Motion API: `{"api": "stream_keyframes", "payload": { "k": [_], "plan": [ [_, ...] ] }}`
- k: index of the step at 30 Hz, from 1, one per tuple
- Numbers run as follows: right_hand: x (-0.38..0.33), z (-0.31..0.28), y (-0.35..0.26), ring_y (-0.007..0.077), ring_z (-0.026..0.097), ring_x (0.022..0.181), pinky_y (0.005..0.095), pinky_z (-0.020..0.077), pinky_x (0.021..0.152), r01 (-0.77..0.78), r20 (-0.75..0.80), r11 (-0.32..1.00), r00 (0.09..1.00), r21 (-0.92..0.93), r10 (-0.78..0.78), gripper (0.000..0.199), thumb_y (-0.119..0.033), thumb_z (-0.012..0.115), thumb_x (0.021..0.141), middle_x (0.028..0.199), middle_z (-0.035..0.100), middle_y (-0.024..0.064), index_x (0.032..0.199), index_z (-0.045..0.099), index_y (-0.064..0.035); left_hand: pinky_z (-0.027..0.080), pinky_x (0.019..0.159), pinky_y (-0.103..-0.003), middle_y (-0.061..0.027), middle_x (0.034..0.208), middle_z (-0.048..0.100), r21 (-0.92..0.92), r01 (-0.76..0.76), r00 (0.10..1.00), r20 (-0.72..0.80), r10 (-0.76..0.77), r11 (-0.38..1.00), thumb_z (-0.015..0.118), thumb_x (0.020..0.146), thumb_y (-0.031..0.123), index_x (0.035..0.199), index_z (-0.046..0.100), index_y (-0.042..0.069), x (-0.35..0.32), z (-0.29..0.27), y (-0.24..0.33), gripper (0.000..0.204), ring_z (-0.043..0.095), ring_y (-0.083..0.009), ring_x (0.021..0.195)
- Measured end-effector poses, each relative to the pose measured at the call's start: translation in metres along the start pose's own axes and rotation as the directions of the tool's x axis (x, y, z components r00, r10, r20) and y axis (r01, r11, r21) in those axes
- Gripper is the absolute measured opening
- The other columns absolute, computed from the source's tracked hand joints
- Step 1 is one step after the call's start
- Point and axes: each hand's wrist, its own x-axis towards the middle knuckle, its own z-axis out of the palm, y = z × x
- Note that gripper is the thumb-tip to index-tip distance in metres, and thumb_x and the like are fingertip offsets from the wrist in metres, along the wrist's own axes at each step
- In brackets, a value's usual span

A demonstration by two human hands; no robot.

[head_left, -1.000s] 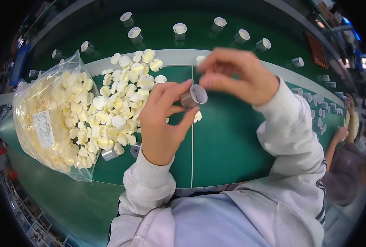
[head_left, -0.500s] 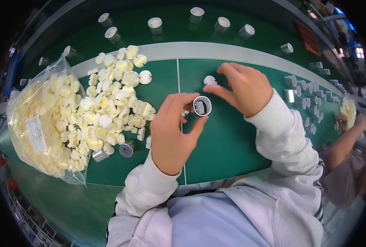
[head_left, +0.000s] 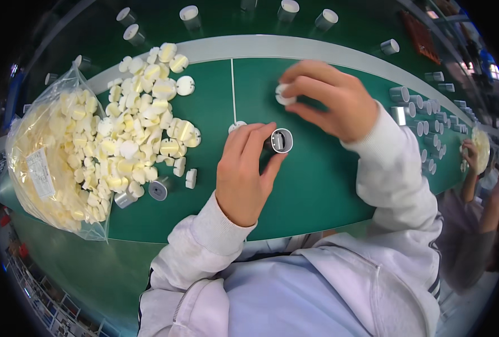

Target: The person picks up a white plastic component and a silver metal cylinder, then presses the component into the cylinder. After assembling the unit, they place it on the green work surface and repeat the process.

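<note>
My left hand [head_left: 244, 182] pinches a short silver metal cylinder [head_left: 282, 141] between thumb and fingers. Its open end faces up, showing a grey part and dark gaps inside. My right hand [head_left: 333, 101], a little blurred by motion, has thumb and fingers closed on a small white disc [head_left: 285, 95] beyond the cylinder. Just past the left hand's fingers lies another white disc [head_left: 237, 126], partly covered by them. To the left spreads a heap of cream and white notched discs [head_left: 148, 123], spilling from a clear plastic bag [head_left: 41, 185] with a white label.
Two silver cylinders [head_left: 158, 189] lie at the heap's near edge. Many more cylinders [head_left: 423, 115] cluster on the green table [head_left: 311, 196] at right. Beyond a pale rail [head_left: 249, 45], several white-topped cylinders [head_left: 288, 10] stand on a green surface. Another person's hand [head_left: 470, 154] is at far right.
My right hand's fingers have closed round the white disc. The left hand still holds the cylinder, now slightly farther right in view. The tabletop has shifted upward and left in the picture.
</note>
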Motion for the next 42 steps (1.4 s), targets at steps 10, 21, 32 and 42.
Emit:
{"api": "stream_keyframes", "payload": {
  "k": [10,21,32,42],
  "plan": [
    [-0.020,0.009,-0.057,0.0269,0.063,0.085,0.0327,0.0537,0.071,-0.111,0.006,0.990,0.994,0.088,0.110,0.028,0.007,0.077,0.070,0.103,0.061,0.0151,0.094,0.065,0.0014,0.052,0.084,-0.039,-0.0138,0.110,0.063,-0.056,-0.030,0.999,-0.018,0.029,0.998,0.072,0.073,-0.007,0.117,0.063,0.001,-0.001,0.001,-0.012,0.045,0.062,-0.0334,0.099],
    [-0.022,0.017,-0.048,0.0248,0.061,0.084,0.0319,0.0519,0.069,-0.139,-0.003,0.976,0.990,0.168,0.141,0.026,0.003,0.080,0.069,0.099,0.061,0.0127,0.092,0.068,-0.0003,0.052,0.083,-0.039,-0.0137,0.110,0.062,-0.062,-0.011,1.000,0.009,0.012,0.998,0.071,0.074,-0.007,0.117,0.062,0.001,0.000,0.001,-0.011,0.045,0.062,-0.0333,0.098],
    [-0.027,0.015,-0.051,0.0306,0.062,0.090,0.0380,0.0485,0.070,0.148,0.051,0.973,0.989,-0.179,-0.141,0.035,-0.010,0.074,0.060,0.105,0.065,0.0122,0.092,0.070,0.0029,0.053,0.084,-0.038,-0.0143,0.109,0.062,-0.063,-0.016,0.999,0.034,0.018,0.998,0.070,0.072,-0.010,0.117,0.062,0.000,0.000,0.000,-0.011,0.046,0.062,-0.0332,0.098],
    [-0.031,0.015,-0.059,0.0304,0.061,0.096,0.0426,0.0463,0.078,0.078,0.044,0.936,0.997,-0.342,-0.067,0.030,-0.014,0.069,0.062,0.105,0.063,0.0091,0.090,0.070,-0.0013,0.053,0.085,-0.039,-0.0151,0.111,0.063,-0.026,-0.006,0.999,0.033,0.007,1.000,0.068,0.074,-0.010,0.118,0.062,0.000,0.002,0.002,-0.004,0.046,0.063,-0.0336,0.100]
  ]
}}
